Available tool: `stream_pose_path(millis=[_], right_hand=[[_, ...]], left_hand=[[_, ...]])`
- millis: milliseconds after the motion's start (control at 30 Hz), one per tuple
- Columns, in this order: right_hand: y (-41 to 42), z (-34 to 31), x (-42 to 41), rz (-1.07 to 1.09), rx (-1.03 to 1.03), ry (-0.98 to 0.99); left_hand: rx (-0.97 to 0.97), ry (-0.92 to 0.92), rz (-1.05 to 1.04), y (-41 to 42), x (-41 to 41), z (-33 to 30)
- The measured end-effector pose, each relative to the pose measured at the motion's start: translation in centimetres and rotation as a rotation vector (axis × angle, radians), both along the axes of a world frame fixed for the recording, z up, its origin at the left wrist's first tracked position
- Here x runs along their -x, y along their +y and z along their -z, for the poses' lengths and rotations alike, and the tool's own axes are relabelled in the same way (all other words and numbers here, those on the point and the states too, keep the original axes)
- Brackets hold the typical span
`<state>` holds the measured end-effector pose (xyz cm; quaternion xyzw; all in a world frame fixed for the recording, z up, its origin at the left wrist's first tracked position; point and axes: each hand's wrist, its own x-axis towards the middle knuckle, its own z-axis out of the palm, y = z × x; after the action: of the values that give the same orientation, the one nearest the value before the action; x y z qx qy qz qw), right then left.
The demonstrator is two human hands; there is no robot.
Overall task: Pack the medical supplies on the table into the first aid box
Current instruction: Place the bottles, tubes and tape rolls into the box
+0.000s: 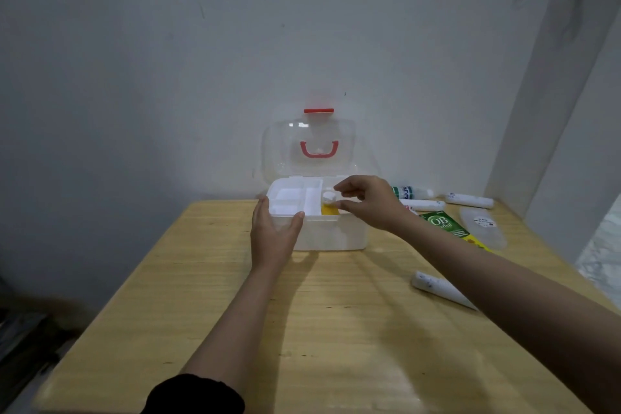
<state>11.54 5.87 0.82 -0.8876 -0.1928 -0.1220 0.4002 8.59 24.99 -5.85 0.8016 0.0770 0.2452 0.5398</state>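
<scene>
White plastic forms the rectangular first aid box (322, 235), which stands near the far edge of the pale, grained wooden tabletop (319, 329), against the grey wall. Its clear domed lid (309, 148) is raised upright and carries a red U-shaped handle (319, 149) and a red latch (318, 110). Inside sits a white divided tray (292, 200); in the right compartment stands a small yellow bottle with a white round cap (328, 203).

The left hand (274, 235) grips the box's near left corner, thumb over the rim and fingers along the side. The right hand (369, 202) hovers over the right compartment, thumb and fingers apart around the bottle cap; whether they touch it cannot be told.

Toward the far right corner lie a green-and-white bottle (411, 192), two white cylindrical rolls (423, 204) (469, 201), a glossy green sachet marked "OB" (445, 223) and a clear oval plastic packet (484, 227). Another white roll (440, 289) lies near the right edge, partly hidden by the right forearm.
</scene>
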Motion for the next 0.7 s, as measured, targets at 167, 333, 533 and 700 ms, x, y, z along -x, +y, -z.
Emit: stream_pose_path(millis=[167, 333, 533, 700], right_hand=[[-5.4, -1.0, 2.8, 0.102, -0.027, -0.080], [-12.7, 2.7, 7.0, 0.366, -0.006, -0.101], [-16.2, 7.4, 10.0, 0.556, -0.008, -0.121], [-15.9, 8.5, 10.0, 0.575, -0.088, -0.029]], left_hand=[[-0.004, -0.012, -0.011, 0.0, -0.1, 0.0], [-0.016, -0.034, -0.022, -0.1, -0.2, 0.1], [-0.021, -0.045, -0.024, -0.1, -0.3, 0.3], [-0.016, -0.029, -0.015, 0.0, -0.2, 0.5]])
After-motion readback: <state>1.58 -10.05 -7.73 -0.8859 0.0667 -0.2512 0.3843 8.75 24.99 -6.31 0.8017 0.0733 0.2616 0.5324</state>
